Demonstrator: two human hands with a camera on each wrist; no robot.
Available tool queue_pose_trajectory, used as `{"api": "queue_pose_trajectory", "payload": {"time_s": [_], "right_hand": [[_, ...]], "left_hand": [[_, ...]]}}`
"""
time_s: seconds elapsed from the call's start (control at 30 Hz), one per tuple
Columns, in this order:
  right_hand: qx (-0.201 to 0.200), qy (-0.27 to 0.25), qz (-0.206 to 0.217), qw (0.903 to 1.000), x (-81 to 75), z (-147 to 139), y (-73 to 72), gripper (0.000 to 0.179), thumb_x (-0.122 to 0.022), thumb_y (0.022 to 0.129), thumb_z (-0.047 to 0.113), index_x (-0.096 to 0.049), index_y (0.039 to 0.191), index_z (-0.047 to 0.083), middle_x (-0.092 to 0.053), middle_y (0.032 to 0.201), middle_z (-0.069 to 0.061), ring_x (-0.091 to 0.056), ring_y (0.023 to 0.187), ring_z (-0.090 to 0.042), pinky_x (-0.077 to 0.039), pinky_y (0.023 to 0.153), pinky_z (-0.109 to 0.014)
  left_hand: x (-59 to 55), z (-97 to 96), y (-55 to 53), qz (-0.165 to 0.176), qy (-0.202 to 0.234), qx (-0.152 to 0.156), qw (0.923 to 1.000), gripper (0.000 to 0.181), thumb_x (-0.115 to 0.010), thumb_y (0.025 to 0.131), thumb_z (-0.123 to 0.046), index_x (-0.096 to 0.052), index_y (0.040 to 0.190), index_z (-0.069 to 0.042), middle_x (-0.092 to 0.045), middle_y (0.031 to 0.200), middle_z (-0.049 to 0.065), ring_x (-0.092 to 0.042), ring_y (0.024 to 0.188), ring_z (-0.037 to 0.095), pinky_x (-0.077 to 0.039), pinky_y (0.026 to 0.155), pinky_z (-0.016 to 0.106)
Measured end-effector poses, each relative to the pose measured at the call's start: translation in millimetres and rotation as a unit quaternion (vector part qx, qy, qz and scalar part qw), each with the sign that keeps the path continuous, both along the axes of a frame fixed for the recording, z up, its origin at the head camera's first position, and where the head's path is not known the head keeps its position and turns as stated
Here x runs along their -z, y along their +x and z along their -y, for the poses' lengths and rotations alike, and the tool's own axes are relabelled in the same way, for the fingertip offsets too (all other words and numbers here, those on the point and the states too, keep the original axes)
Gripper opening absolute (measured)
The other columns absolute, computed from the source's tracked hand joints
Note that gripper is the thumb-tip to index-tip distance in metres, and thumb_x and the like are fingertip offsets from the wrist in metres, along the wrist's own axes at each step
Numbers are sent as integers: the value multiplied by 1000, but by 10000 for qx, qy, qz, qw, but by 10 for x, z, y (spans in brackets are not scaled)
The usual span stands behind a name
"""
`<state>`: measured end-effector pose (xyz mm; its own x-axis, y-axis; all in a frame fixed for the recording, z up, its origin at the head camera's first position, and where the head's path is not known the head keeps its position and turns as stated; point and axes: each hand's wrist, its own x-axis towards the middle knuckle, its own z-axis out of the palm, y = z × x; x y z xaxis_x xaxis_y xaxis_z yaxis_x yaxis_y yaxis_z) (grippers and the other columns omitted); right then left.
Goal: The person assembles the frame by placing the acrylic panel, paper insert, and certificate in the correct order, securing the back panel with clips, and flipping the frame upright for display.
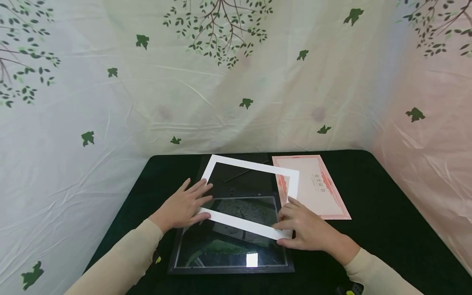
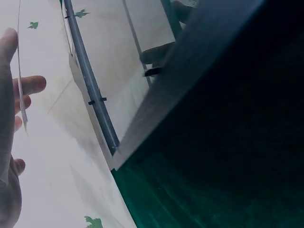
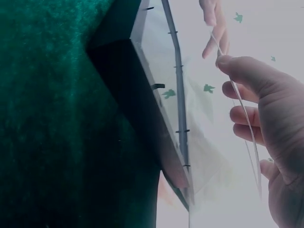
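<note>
A white rectangular picture mat (image 1: 239, 223) is held at a tilt above a black picture frame (image 1: 236, 271) that lies on the table. My left hand (image 1: 184, 205) grips the mat at its near left corner, thumb on the near strip and the other fingers spread along the left side. At the near right corner my right hand (image 1: 306, 227) pinches it between thumb and fingers. Both wrist views show the mat edge-on between thumb and fingers, apart from the frame. The frame's glossy pane reflects the surroundings, and small dark tabs (image 3: 159, 86) stick out from its inner edge.
A pink-bordered certificate sheet (image 1: 324, 192) lies at the back right, partly covered by the mat. Behind the frame lies a dark backing board (image 1: 236, 180) with a thin slanting line on it. Dark green cloth (image 1: 372, 188) covers the table; leaf-printed white curtains (image 1: 221, 114) surround it.
</note>
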<state>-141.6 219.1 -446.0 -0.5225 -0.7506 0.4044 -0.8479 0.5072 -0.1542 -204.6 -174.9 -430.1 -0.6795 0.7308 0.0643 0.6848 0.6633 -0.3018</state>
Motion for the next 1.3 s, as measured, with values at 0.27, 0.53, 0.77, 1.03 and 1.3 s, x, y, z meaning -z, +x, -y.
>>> {"api": "queue_pose_trajectory", "payload": {"time_s": [0.27, 0.53, 0.77, 1.03, 1.3], "right_hand": [[-1, 90, 168, 9998, 82, -4, -16, 28, -78, 79, 37, -76, 102, 23, -65, 103, 10, -56, 112, -14, -30, 104, -62], [-120, 179, 510, 9985, 196, 28, 26, 28, -73, 85, 38, -73, 110, 24, -66, 113, 6, -50, 125, -19, -29, 104, -63], [-188, 405, 918, 9948, 274, 74, 105, 30, -65, 89, 45, -71, 114, 29, -64, 119, 8, -50, 126, -16, -33, 102, -62], [-412, 489, 1100, 9919, 387, 86, 172, 30, -62, 92, 44, -70, 117, 29, -62, 125, 7, -48, 129, -15, -32, 103, -62], [-374, 546, 1198, 9906, 432, 57, 219, 32, -60, 93, 45, -68, 120, 30, -59, 130, 7, -45, 131, -15, -33, 103, -60]], "left_hand": [[63, 145, 186, 152, 12, -52, 9999, 78, -28, 87, -78, -60, 132, -23, -30, 156, 3, -15, 146, 24, -17, 112, 57], [174, 280, 433, 401, 216, -153, 9988, 69, -42, 88, -73, -60, 132, -24, -31, 155, 3, -16, 146, 24, -17, 111, 59], [287, 374, 684, 522, 347, -158, 9979, 69, -37, 89, -74, -60, 132, -26, -36, 152, 2, -23, 144, 25, -22, 109, 60], [418, 437, 887, 940, 362, -236, 9946, 68, -35, 90, -73, -56, 136, -28, -38, 152, 0, -26, 143, 26, -22, 108, 62], [540, 432, 941, 1150, 477, -264, 9919, 67, -32, 91, -72, -50, 141, -30, -36, 152, -1, -26, 143, 26, -23, 106, 64]]}}
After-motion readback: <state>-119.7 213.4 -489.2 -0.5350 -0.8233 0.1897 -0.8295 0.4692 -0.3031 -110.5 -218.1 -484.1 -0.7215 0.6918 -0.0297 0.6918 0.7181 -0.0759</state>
